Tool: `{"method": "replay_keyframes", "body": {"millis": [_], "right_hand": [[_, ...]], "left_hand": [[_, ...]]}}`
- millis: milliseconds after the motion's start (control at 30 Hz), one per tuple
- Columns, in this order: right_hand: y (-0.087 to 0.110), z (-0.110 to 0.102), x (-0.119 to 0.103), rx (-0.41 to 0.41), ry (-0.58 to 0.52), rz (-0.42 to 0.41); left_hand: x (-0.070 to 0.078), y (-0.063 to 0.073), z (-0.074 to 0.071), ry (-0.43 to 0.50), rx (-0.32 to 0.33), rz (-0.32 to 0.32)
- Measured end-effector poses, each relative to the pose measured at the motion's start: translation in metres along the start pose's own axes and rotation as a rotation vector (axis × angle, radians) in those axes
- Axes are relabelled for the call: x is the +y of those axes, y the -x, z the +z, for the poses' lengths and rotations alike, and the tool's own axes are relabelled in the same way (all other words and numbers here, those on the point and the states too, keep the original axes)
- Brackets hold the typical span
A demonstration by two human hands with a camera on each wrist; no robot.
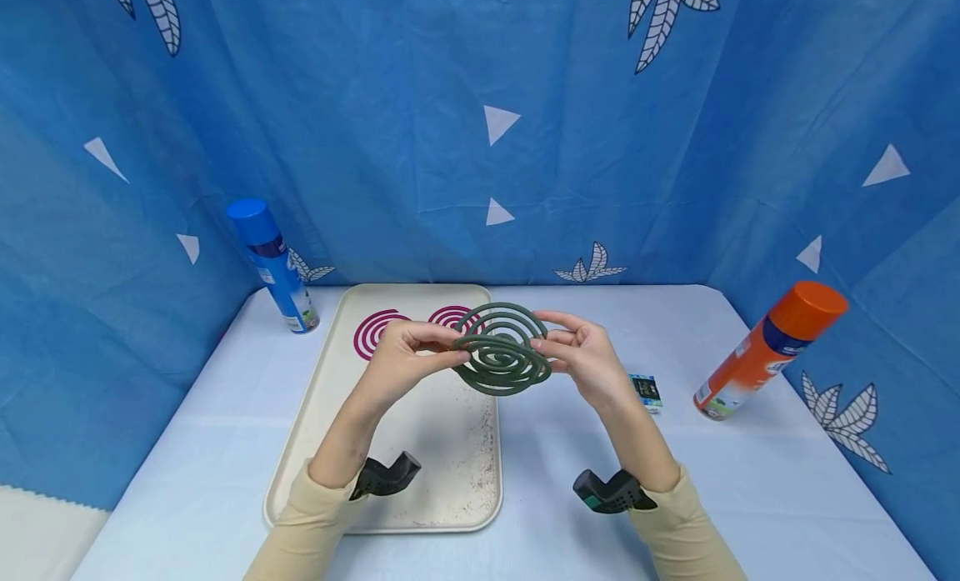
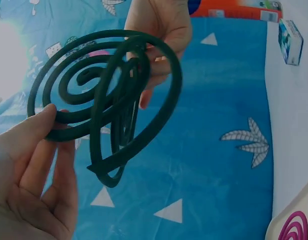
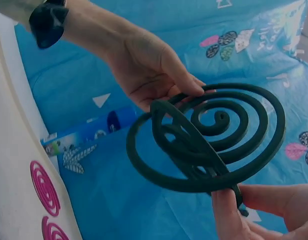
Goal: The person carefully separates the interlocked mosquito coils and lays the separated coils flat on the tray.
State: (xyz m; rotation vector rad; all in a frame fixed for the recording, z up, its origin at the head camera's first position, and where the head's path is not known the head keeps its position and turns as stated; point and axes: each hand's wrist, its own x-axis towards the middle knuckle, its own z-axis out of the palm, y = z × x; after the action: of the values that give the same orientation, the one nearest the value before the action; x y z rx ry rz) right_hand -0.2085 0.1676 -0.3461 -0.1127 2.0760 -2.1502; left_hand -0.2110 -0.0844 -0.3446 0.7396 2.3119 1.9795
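A dark green mosquito coil pair (image 1: 501, 360) is held up above the table, its two spirals interlocked and tilted against each other. My left hand (image 1: 408, 356) pinches the edge of one spiral between thumb and fingers. From the other side my right hand (image 1: 588, 356) pinches the rim of the other spiral. In the left wrist view the green coils (image 2: 177, 80) cross at an angle, still linked. The right wrist view shows the right hand's thumb and fingers (image 3: 226, 212) on the lower rim.
Two magenta coils (image 1: 358, 338) lie on a cream tray (image 1: 450, 489) under my left arm. A blue spray can (image 1: 273, 268) stands at the back left, an orange one (image 1: 772, 348) at the right. A small box (image 1: 647, 393) lies behind my right wrist.
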Motion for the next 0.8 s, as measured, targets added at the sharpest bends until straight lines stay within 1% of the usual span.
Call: {"method": "replay_keyframes", "body": {"millis": [67,167,267,333,400,500,567,633,733,800], "right_hand": [[0.0,-0.001,-0.001,-0.017,-0.041,0.008],[0.001,-0.002,-0.002,-0.03,-0.087,0.023],[0.003,-0.003,-0.005,-0.02,-0.088,0.012],[0.005,-0.002,-0.006,0.003,-0.075,0.001],[0.007,-0.002,-0.008,0.019,-0.07,-0.009],[0.008,-0.003,-0.011,0.041,-0.12,-0.01],[0.008,-0.005,-0.012,0.046,-0.171,0.0],[0.008,-0.006,-0.013,0.055,-0.21,0.011],[0.008,-0.007,-0.014,0.053,-0.231,0.024],[0.008,-0.007,-0.014,0.051,-0.229,0.024]], "left_hand": [[0.001,0.001,0.002,-0.031,0.019,0.082],[0.001,0.003,0.005,-0.074,0.022,0.263],[-0.002,0.002,0.006,-0.052,-0.018,0.464],[-0.003,0.002,0.006,-0.029,-0.057,0.58],[-0.003,0.001,0.007,-0.016,-0.091,0.677],[-0.003,-0.001,0.007,-0.04,-0.129,0.797],[-0.004,-0.003,0.007,-0.06,-0.143,0.856],[-0.005,-0.004,0.007,-0.064,-0.145,0.887],[-0.007,-0.006,0.007,-0.054,-0.131,0.887],[-0.008,-0.007,0.007,-0.068,-0.109,0.884]]}}
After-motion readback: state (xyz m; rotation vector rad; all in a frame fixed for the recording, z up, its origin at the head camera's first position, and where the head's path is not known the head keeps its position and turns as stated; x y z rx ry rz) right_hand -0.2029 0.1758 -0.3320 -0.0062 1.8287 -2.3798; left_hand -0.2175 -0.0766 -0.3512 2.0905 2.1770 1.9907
